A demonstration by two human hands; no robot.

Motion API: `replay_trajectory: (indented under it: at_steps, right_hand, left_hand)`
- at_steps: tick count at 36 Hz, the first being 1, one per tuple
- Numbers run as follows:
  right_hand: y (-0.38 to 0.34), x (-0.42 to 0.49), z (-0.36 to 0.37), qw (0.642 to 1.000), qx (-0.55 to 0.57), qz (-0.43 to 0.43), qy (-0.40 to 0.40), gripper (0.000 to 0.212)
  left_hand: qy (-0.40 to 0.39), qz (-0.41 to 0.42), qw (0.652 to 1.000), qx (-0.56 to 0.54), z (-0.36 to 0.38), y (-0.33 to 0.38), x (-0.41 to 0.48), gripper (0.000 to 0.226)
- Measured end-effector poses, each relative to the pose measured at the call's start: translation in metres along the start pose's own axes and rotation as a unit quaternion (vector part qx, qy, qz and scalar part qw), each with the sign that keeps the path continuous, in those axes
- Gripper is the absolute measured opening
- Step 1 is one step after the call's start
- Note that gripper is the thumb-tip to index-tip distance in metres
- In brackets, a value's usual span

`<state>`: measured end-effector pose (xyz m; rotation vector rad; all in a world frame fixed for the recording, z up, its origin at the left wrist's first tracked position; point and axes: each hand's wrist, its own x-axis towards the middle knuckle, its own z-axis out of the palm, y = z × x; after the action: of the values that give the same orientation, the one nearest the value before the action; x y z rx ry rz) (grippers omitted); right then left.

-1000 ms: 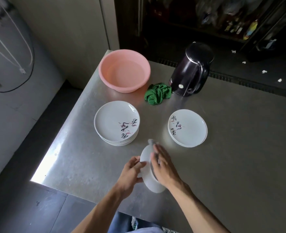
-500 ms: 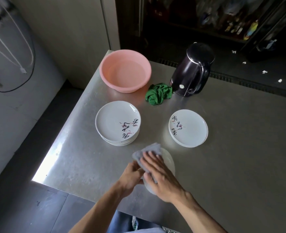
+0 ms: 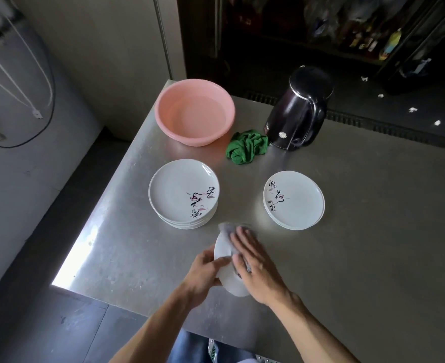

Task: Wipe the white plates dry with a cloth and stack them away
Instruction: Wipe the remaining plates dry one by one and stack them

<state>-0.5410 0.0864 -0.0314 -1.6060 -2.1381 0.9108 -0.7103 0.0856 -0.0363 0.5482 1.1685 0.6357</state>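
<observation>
- While our left hand (image 3: 205, 269) grips the tilted white plate (image 3: 222, 247) above the worktop (image 3: 373, 231), our right hand (image 3: 255, 265) presses the grey cloth (image 3: 226, 227) on it, fingers straight;
- left stack (image 3: 183, 192) and right stack (image 3: 293, 200) lie just beyond.

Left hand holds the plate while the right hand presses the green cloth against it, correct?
Not quite. In the head view the right hand presses a grey cloth against the plate, which the left hand holds; the green cloth lies on the table beside the kettle.
</observation>
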Motion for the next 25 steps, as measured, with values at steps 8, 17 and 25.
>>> replay_trajectory:
  at_steps: [8, 17, 25]
  right_hand:
    - [-0.009, -0.004, 0.002, 0.999, 0.041, 0.013, 0.009, 0.053]
    - [0.008, 0.015, -0.001, 0.979, 0.052, 0.188, 0.067, 0.053]
    - [-0.010, 0.005, -0.006, 0.996, 0.090, 0.005, 0.010, 0.048]
  left_hand:
    - [-0.030, 0.003, 1.000, 0.007, 0.005, -0.005, -0.002, 0.029]
    - [0.007, 0.013, 0.995, -0.097, 0.013, -0.018, -0.001, 0.041]
    - [-0.016, 0.004, 1.000, -0.013, 0.003, 0.003, -0.001, 0.038]
